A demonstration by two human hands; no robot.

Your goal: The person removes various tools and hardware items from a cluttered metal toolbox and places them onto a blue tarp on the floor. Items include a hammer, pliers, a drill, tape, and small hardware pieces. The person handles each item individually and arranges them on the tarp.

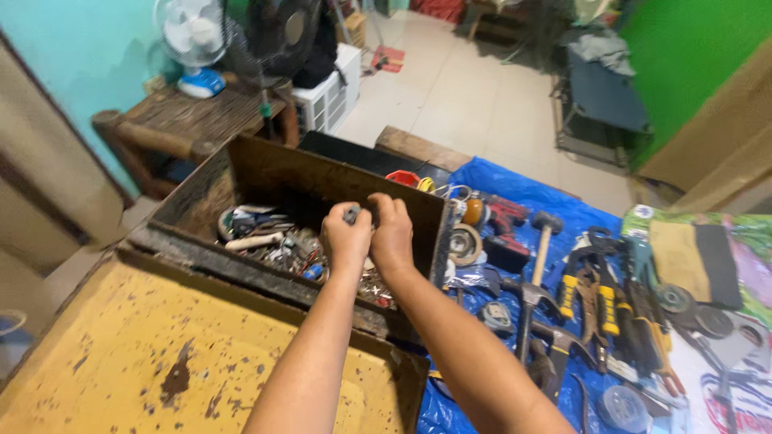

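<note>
Nearest the camera lies a yellow desk (121, 354), its paint chipped and spotted with rust. 2 bare forearms reach forward over it, side by side.

The left hand (346, 239) is curled into a fist around a small dark metal piece (352, 214) that pokes out above the knuckles. The right hand (392, 233) presses against the left one, its fingers also curled tight; whether it grips the same piece or something of its own cannot be told. Both hands hover over a dark, worn wooden box (265, 173), above its right half. The bottom of the box is covered with a jumble of small metal parts (273, 241), and a pale handle lies among them on the left.

To the right of the box a blue tarp (515, 189) is spread on the floor. On it lie a hammer (537, 253), pliers with yellow grips (587, 285), a red power tool (503, 215) and several round discs.

Behind the box stands a rough wooden bench (189, 120) carrying a white fan with a blue base (197, 48), next to a white crate (330, 96). Beyond that stretches a pale tiled floor (458, 88), with a green wall (683, 56) at far right.
</note>
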